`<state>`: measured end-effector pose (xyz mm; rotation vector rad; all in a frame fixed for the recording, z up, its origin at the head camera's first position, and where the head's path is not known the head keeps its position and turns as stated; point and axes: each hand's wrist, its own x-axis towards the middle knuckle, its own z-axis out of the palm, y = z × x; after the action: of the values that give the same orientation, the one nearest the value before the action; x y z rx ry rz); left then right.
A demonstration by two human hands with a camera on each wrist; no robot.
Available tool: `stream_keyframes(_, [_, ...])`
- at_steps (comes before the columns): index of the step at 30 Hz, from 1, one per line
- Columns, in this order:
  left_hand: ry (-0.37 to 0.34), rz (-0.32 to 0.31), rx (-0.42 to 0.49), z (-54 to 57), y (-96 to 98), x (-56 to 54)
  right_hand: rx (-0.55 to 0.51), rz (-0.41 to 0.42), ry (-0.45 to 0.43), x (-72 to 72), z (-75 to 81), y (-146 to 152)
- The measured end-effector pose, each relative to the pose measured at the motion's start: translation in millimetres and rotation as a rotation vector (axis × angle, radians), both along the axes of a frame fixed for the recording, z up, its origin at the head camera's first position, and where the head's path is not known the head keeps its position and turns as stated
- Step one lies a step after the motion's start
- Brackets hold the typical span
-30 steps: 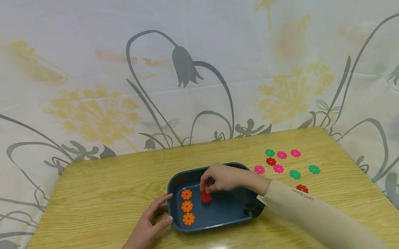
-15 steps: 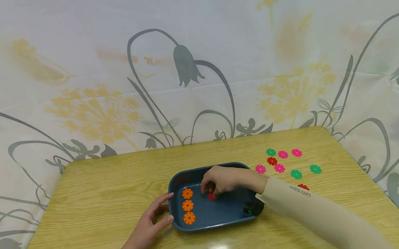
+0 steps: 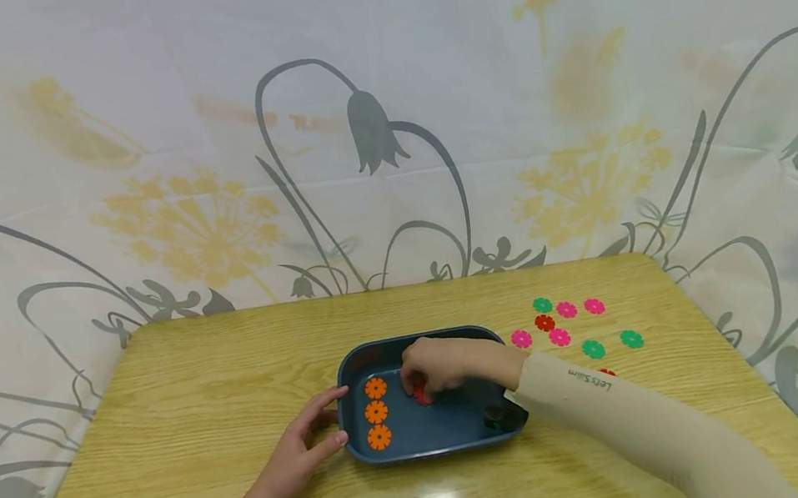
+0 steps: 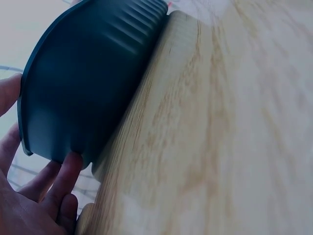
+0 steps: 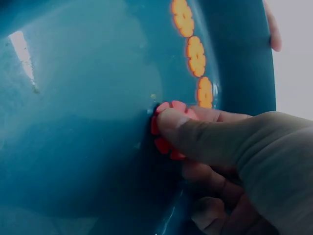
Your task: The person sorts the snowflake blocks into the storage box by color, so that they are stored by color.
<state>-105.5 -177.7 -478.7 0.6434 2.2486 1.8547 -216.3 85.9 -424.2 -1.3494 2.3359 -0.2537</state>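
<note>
A dark blue tray (image 3: 441, 452) stands on the wooden table, with a column of orange notched plastic discs (image 3: 376, 412) along its left inside. My right hand (image 3: 444, 363) reaches into it and pinches a red notched disc (image 5: 168, 132) between thumb and fingers, just right of the orange discs. In the right wrist view the thumb covers part of the red disc. My left hand (image 3: 293, 456) touches the tray's left end from outside, its thumb and fingers spread; in the left wrist view its fingertips (image 4: 73, 161) rest on the outer wall.
Right of the tray lie several loose notched discs: pink (image 3: 559, 337), green (image 3: 593, 350) and red (image 3: 545, 322). Another red disc (image 3: 607, 373) is partly hidden by the right sleeve (image 3: 616, 405). A patterned cloth (image 3: 392, 199) hangs behind the table.
My right hand and the pinched red disc have shifted slightly right within the tray since a second ago, then slightly back left. The left hand keeps its place at the tray.
</note>
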Motion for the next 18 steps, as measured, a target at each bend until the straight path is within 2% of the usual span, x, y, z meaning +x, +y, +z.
stream_keyframes(9, [-0.012,0.009,-0.012,-0.2,-0.4,0.3,-0.081,0.003,0.079,-0.7,-2.8,-2])
stream_keyframes(18, [-0.008,0.005,-0.009,-0.6,0.0,0.0,-0.078,-0.033,0.172,-0.9,-10.6,-4])
